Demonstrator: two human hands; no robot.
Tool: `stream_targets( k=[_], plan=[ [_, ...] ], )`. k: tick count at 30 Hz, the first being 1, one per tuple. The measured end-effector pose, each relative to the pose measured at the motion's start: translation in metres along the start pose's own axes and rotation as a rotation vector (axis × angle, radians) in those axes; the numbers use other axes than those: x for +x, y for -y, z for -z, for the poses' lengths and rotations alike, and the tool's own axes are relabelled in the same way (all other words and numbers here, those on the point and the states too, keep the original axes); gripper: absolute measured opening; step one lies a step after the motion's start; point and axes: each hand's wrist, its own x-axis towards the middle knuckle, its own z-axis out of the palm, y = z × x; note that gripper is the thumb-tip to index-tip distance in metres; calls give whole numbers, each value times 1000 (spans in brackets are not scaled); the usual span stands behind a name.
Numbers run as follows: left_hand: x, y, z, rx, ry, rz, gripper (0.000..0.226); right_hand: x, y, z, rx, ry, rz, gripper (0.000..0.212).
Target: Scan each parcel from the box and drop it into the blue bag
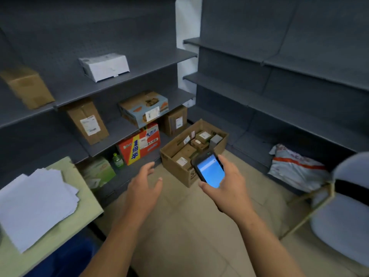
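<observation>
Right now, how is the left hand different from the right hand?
The left hand is empty, with its fingers spread; the right hand grips a scanner with a lit blue screen. In the picture the left hand sits beside the open cardboard box of parcels, while the right hand and scanner overlap the box's near corner. Both hands are bare and stretch forward towards the box.

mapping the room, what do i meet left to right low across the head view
white paper stack, green carton, green plastic bottle, red and yellow carton, open brown cardboard box, pale blue-grey plastic sack, grey folding chair
</observation>
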Motion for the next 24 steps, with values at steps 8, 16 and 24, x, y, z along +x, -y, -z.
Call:
stream_targets(
  k=[8, 16, 24],
  plan=[
    [38, -39, -61, 15, 174, -90, 52, 21, -41, 38, 41, -168, -101, 84],
    [128, -57, -93, -157, 278, -161, 47, 88, -62, 36, 15, -263, -209, 84],
    [257, -57, -97, -116, 347, -162, 54, 196, -44, 10, 0, -304, -269, 91]
  ],
)
